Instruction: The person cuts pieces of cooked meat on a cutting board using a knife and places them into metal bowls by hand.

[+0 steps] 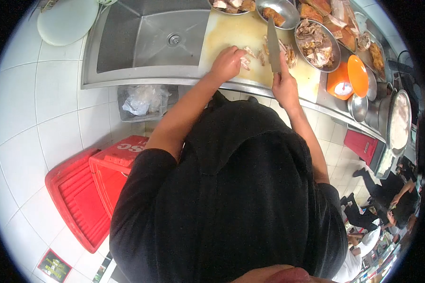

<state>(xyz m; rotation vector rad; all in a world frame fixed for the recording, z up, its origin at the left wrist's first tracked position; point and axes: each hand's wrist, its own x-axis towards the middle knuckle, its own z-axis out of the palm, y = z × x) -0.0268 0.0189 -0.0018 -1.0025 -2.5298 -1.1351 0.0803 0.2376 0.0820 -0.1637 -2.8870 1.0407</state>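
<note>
My right hand point(285, 87) grips a broad kitchen knife point(273, 47), its blade pointing away from me over the cutting board point(222, 40). Cut strips of cooked meat point(290, 55) lie on the board beside the blade. To the left, my left hand point(226, 63) has its fingers curled in at a small pale piece of meat point(244, 62); the fingertips are partly hidden. More small meat bits point(261, 57) are scattered between my hands and the knife. A metal bowl of sliced meat point(316, 45) stands right of the knife.
A steel sink point(167, 56) adjoins the board on the left. Behind are a bowl with a browned piece point(277, 14) and large roasted slabs point(347, 35). An orange scale point(340, 82) stands right. Red crates point(113, 160) are below left; other people point(387, 198) are at lower right.
</note>
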